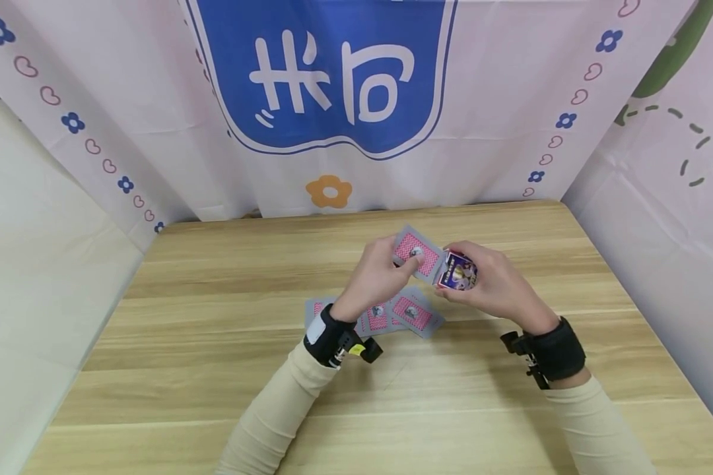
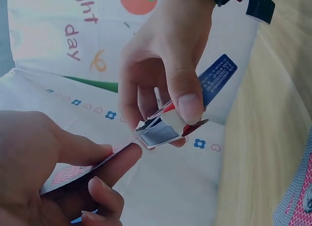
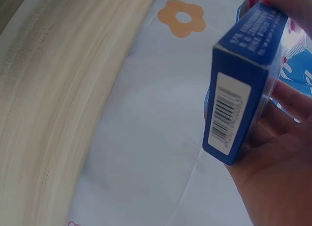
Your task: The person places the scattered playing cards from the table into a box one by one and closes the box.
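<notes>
My left hand point(image 1: 379, 274) pinches a playing card point(image 1: 418, 253) with a red patterned back and grey border, thumb on top and fingers beneath. In my right hand point(image 1: 494, 280) is a small playing card box point(image 1: 459, 271), gripped by its sides between thumb and fingers. Its blue end with a barcode point(image 3: 228, 111) faces the right wrist camera. Seen from the left wrist, the box's open end point(image 2: 163, 128) shows a stack of card edges inside, and the card's edge meets that opening. Below the left hand, several loose cards point(image 1: 412, 313) lie overlapping on the table, partly hidden by the left wrist.
The wooden table point(image 1: 214, 369) ends at a hanging white cloth point(image 1: 499, 152) with a blue emblem at the back. White cloth sides point(image 1: 659, 218) stand along the left and right edges. Black camera straps point(image 1: 552, 353) circle both wrists.
</notes>
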### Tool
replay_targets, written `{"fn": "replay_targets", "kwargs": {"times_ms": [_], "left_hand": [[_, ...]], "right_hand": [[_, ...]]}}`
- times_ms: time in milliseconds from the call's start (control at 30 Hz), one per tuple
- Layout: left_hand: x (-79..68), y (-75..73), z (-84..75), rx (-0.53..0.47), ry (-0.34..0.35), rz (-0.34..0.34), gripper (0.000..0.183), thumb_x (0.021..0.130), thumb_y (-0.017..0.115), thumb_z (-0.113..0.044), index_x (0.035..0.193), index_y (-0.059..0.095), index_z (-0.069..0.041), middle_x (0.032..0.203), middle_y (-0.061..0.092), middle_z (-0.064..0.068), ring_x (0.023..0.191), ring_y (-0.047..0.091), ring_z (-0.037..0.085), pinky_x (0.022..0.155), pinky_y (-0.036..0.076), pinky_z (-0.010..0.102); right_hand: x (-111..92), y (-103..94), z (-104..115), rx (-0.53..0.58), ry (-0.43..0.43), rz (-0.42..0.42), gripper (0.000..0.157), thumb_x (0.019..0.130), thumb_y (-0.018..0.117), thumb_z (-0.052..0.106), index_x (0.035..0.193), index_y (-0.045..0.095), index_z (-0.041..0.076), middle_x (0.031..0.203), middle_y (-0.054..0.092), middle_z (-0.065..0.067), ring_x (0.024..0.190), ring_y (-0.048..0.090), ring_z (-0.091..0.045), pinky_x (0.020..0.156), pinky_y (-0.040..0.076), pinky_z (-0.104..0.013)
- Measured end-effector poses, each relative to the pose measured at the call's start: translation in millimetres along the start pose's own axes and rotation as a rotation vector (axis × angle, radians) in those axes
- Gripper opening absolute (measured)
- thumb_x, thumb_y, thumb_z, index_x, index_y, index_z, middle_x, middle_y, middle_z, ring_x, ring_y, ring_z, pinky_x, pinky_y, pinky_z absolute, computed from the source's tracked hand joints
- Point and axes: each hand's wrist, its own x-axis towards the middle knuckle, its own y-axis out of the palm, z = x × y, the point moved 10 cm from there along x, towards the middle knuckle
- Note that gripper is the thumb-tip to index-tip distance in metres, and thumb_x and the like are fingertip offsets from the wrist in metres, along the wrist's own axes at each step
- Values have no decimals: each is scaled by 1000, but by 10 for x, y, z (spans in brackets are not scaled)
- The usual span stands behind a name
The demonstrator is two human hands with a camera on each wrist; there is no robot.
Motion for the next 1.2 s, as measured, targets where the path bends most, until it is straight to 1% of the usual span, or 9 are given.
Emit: {"fn": "replay_targets", "kwargs": {"times_ms": [100, 233, 467, 567, 700, 800, 933, 1033, 1200], "left_hand": [[3, 24, 1, 21, 0, 7, 10, 93, 62, -23, 90, 55, -16, 59, 36, -1, 38, 35, 9, 37, 31, 24], [5, 35, -7, 23, 11, 4, 7, 92, 62, -23, 93, 58, -17, 58, 39, 0, 39, 35, 10, 38, 31, 24], [2, 64, 41, -10, -3, -36, 7, 92, 62, -22, 96, 61, -16, 57, 39, -1, 38, 33, 10, 37, 29, 24], [-8, 119, 61, -32, -8, -42, 8, 92, 61, -23, 96, 59, -16, 58, 50, -3, 37, 35, 10, 36, 29, 23], [-25, 194, 69, -18, -13, -38, 14, 93, 60, -27, 91, 55, -15, 62, 63, -4, 38, 46, 10, 35, 31, 23], [-36, 217, 72, 49, -24, -47, 22, 93, 59, -32, 88, 51, -12, 54, 54, -4, 37, 45, 9, 34, 29, 23], [-48, 241, 61, 123, -26, -61, 29, 93, 59, -34, 95, 52, -6, 51, 39, -2, 36, 35, 8, 33, 25, 22], [-54, 297, 51, 139, -18, -50, 32, 94, 58, -35, 100, 52, -4, 51, 39, -3, 35, 34, 7, 32, 24, 21], [-76, 444, 68, 185, -28, 22, 28, 99, 46, -36, 98, 49, -8, 56, 44, -3, 37, 38, 6, 32, 25, 20]], "right_hand": [[2, 0, 9, 8, -4, 1, 65, 64, 85, 33, 117, 55, 9, 97, 63, -5, 74, 58, -12, 54, 54, -32], [0, 8, 15, 5, -4, 10, 64, 65, 85, 33, 117, 55, 9, 98, 63, -5, 74, 58, -11, 55, 55, -32], [6, 34, 39, -8, -6, 21, 65, 64, 86, 33, 115, 55, 9, 97, 63, -3, 74, 57, -10, 55, 54, -31], [7, 31, 55, -10, -13, 9, 66, 64, 86, 32, 116, 55, 7, 98, 63, -5, 74, 58, -11, 56, 54, -31], [6, 0, 75, -20, -28, -24, 67, 63, 86, 33, 116, 55, 6, 100, 63, -7, 76, 58, -12, 57, 55, -33], [6, -10, 80, -31, -41, -37, 67, 63, 86, 34, 115, 55, 5, 101, 63, -8, 78, 58, -13, 58, 55, -34], [9, -3, 87, -36, -56, -41, 65, 63, 85, 34, 114, 56, 6, 102, 64, -8, 79, 58, -12, 59, 55, -34], [10, 2, 92, -39, -61, -47, 65, 63, 86, 33, 114, 56, 5, 101, 64, -8, 78, 58, -12, 58, 55, -33], [17, 35, 100, -49, -59, -36, 65, 63, 85, 30, 114, 56, 3, 100, 64, -10, 77, 58, -13, 57, 54, -33]]}}
